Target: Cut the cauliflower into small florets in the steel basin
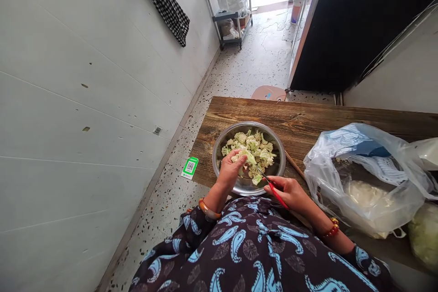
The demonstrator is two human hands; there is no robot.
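A metal bowl [281,160] stands near the left end of the wooden table, and several cauliflower florets [253,140] lie inside it. Over the bowl's left side, my left hand [230,166] is closed around a piece of cauliflower [248,156] with a pale green stem. My right hand [285,190] grips a red-handled cutting tool [276,193], probably a knife or scissors, at the bowl's lower right. Its dark, slim blade points up and left, toward the cauliflower in my left hand. Exactly where the tip touches is too small to make out.
An open clear plastic bag [362,178] sits right of the bowl on the wooden table [236,109], beside a wooden stick [294,164]. A green QR card [190,168] lies at the left edge. Beyond are a pink stool [268,93] and a wheeled cart [227,16].
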